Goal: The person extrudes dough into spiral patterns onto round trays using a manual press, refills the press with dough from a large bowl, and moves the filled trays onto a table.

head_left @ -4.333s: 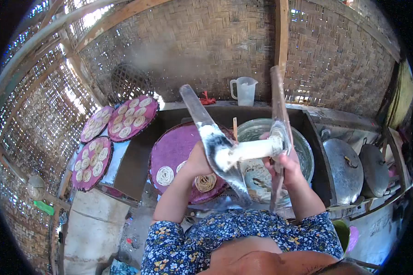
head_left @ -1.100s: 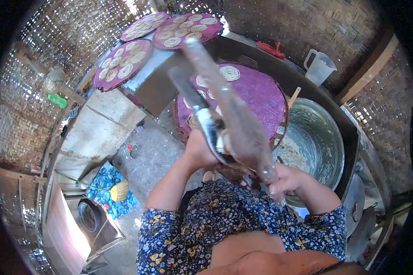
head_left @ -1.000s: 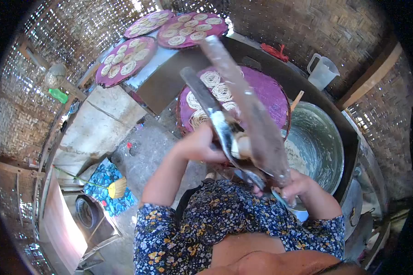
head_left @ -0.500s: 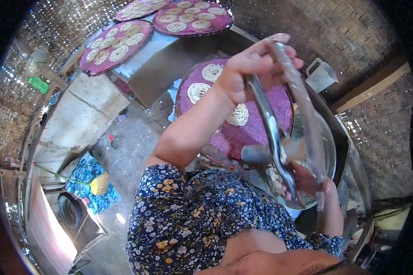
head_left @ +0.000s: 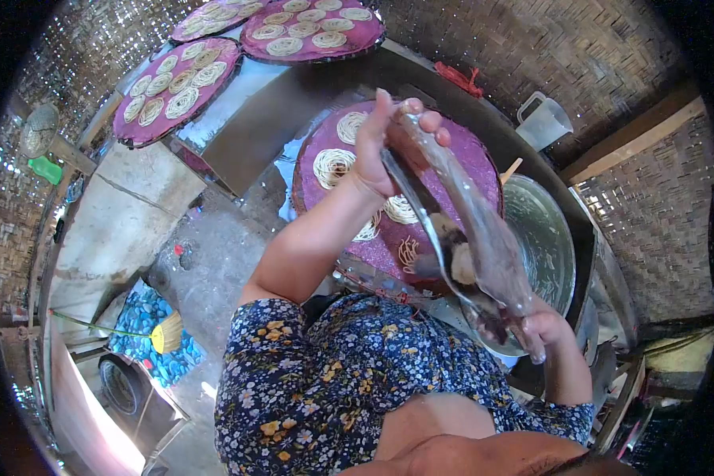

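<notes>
A two-handled press, with two long, shiny wet bars and a darker part between them, is held slantwise above a round purple tray. My left hand wraps round its upper end. At the lower end my right hand grips the bars, its fingers partly hidden. Pale noodle coils lie on the tray, some covered by my left forearm. Close to the press is a smaller, shaded brownish coil of strands. The middle of the press is blurred, so its outlet cannot be made out.
To the right stands a large metal basin with pale residue and a wooden handle at its rim. A clear pitcher and a red bundle are behind. More coil-covered trays stand back left. A broom lies at lower left.
The view has shifted slightly. My left hand and the press's upper end have moved left and down. The brownish coil on the tray now shows beside the press.
</notes>
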Demonstrator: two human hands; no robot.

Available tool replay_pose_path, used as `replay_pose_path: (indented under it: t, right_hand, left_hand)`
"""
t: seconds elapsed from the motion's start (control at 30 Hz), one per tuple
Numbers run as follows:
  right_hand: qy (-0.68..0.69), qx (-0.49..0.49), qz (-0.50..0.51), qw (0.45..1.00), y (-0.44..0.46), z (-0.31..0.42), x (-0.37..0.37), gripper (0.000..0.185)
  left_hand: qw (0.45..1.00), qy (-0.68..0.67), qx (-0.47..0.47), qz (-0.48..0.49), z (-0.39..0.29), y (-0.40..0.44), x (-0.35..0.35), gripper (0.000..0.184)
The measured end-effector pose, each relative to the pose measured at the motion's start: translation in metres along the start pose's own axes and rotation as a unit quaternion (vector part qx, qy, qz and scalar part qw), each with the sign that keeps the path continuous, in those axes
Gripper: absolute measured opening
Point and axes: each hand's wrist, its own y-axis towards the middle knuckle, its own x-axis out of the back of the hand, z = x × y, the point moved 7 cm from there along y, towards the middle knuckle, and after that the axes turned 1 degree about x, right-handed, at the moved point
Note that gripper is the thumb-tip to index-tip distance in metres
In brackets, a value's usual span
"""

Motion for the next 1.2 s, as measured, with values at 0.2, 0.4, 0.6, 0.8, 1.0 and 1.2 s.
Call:
replay_pose_path:
  t: [0.2,0.4,0.6,0.8,1.0,1.2]
  right_hand:
    - [-0.111,0.021,-0.028,0.993,-0.005,0.022,0.019,0.078]
    - [-0.147,0.041,0.037,0.988,-0.009,0.013,-0.006,0.079]
    - [-0.183,0.049,-0.067,0.98,-0.04,0.026,0.006,0.08]
    - [-0.261,0.14,-0.064,0.953,-0.024,0.063,-0.01,0.078]
    - [-0.249,0.164,-0.006,0.954,-0.02,0.042,-0.02,0.073]
    - [-0.224,0.127,-0.047,0.965,-0.04,0.019,-0.006,0.074]
  left_hand:
    - [0.993,0.077,-0.034,0.083,-0.021,0.025,-0.049,0.037]
    - [0.986,0.005,0.003,0.169,-0.027,0.005,-0.07,0.05]
    - [0.979,0.044,-0.022,0.199,-0.005,0.001,-0.081,0.047]
    - [0.954,0.093,-0.017,0.284,-0.035,0.011,-0.115,0.035]
    - [0.976,0.124,-0.023,0.177,-0.034,-0.011,-0.114,0.038]
    - [0.984,0.087,-0.008,0.153,-0.001,-0.01,-0.093,0.051]
